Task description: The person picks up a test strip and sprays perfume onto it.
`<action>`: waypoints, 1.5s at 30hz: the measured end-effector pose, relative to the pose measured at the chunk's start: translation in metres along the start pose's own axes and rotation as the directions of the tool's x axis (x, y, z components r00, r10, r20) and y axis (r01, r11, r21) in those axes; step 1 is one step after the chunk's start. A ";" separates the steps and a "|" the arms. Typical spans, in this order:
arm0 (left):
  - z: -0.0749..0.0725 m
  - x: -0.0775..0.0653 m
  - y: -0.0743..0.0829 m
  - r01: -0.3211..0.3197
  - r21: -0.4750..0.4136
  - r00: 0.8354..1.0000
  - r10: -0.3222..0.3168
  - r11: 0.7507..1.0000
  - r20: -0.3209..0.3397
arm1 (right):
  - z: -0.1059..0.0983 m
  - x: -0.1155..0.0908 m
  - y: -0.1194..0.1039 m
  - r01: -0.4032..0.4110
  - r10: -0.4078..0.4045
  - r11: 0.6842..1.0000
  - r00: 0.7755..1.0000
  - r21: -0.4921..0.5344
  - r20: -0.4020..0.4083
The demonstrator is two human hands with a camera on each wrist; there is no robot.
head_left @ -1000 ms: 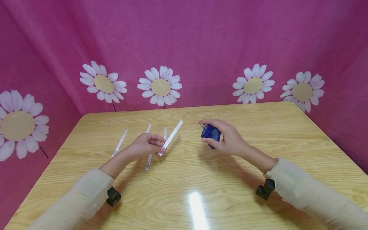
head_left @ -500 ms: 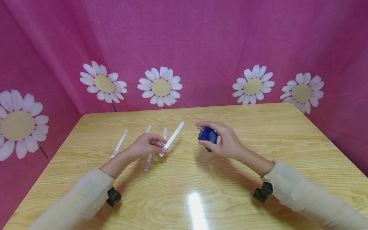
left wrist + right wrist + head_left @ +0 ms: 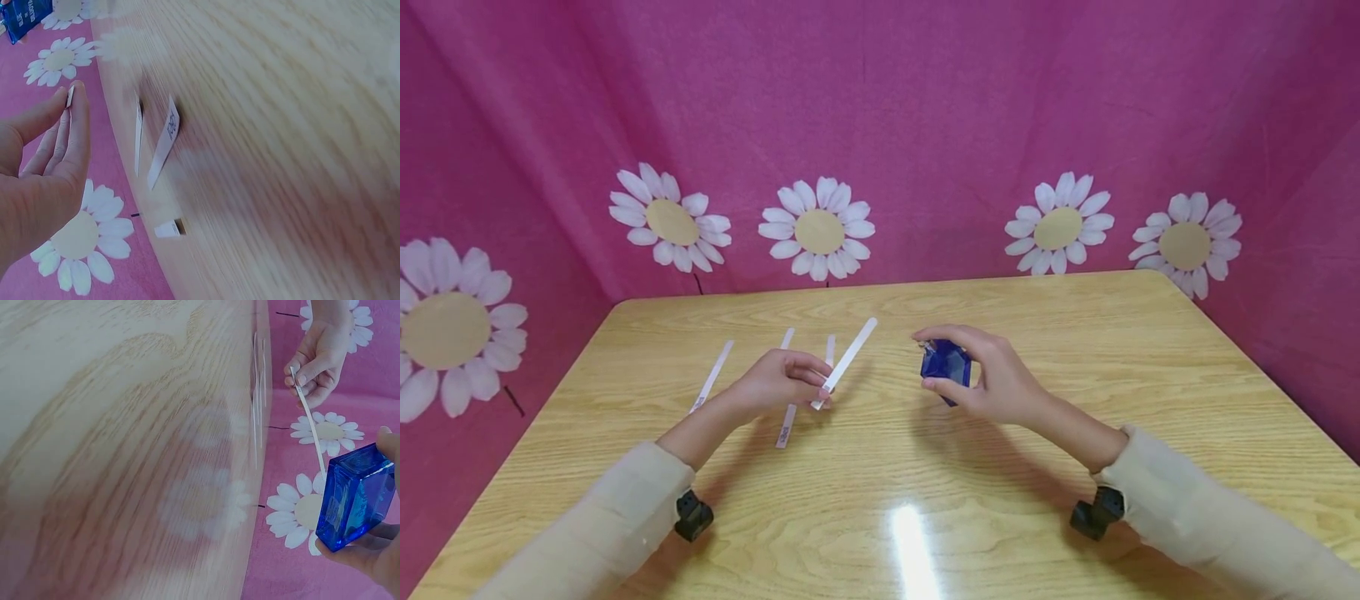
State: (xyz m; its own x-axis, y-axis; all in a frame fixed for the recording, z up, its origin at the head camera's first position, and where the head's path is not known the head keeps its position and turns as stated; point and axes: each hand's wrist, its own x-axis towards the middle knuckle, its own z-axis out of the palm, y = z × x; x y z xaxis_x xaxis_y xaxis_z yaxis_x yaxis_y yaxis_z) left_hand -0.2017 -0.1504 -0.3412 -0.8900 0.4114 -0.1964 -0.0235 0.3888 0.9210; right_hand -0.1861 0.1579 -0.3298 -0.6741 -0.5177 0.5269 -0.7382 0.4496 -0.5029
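My left hand (image 3: 778,385) pinches a white paper test strip (image 3: 853,354) by its lower end, between thumb and fingertips. The strip slants up to the right, above the table. To its right, my right hand (image 3: 1003,385) grips a blue glass perfume bottle (image 3: 953,367) between the thumb and the fingers. A gap separates the strip's tip from the bottle in the head view. Light lettering shows on the blue bottle (image 3: 28,17) in the left wrist view. The bottle's top (image 3: 928,346) is partly hidden by the fingers.
Several more white strips lie on the wooden table (image 3: 1015,533): one at the left (image 3: 713,371), one under the left hand (image 3: 786,425) and one behind it (image 3: 830,348). Some carry printed lettering. A pink curtain (image 3: 925,125) with white flowers stands behind the table.
My right hand shifts slightly left with the perfume bottle, then a little lower and back right. My left hand and its strip stay almost still.
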 end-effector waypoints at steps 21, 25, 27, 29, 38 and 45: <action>-0.045 -0.039 -0.031 0.090 0.027 0.985 -0.085 0.996 -0.152 | -0.031 -0.034 0.024 -0.065 0.057 0.994 0.994 -0.093 -0.089; -0.054 -0.044 -0.038 0.120 0.042 0.978 -0.110 0.992 -0.179 | -0.036 -0.039 0.027 -0.070 0.059 0.993 0.993 -0.100 -0.105; -0.058 -0.047 -0.040 0.140 0.039 0.973 -0.130 0.989 -0.189 | -0.037 -0.041 0.029 -0.079 0.067 0.992 0.992 -0.102 -0.110; -0.061 -0.049 -0.042 0.163 0.036 0.968 -0.153 0.986 -0.201 | -0.039 -0.043 0.029 -0.086 0.074 0.991 0.991 -0.099 -0.113; -0.070 -0.056 -0.052 0.216 -0.019 0.948 -0.214 0.976 -0.234 | -0.042 -0.046 0.032 -0.110 0.100 0.991 0.987 -0.079 -0.127; -0.069 -0.057 -0.051 0.246 0.033 0.923 -0.224 0.969 -0.313 | -0.043 -0.046 0.032 -0.118 0.107 0.990 0.985 -0.080 -0.133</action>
State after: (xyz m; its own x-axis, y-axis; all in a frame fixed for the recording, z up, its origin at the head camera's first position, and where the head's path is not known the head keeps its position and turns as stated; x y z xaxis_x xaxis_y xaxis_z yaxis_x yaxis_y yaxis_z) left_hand -0.1813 -0.2512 -0.3540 -0.9587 0.0347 -0.2821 -0.2268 0.5051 0.8327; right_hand -0.1801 0.2279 -0.3405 -0.7460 -0.3656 0.5566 -0.6533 0.5639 -0.5053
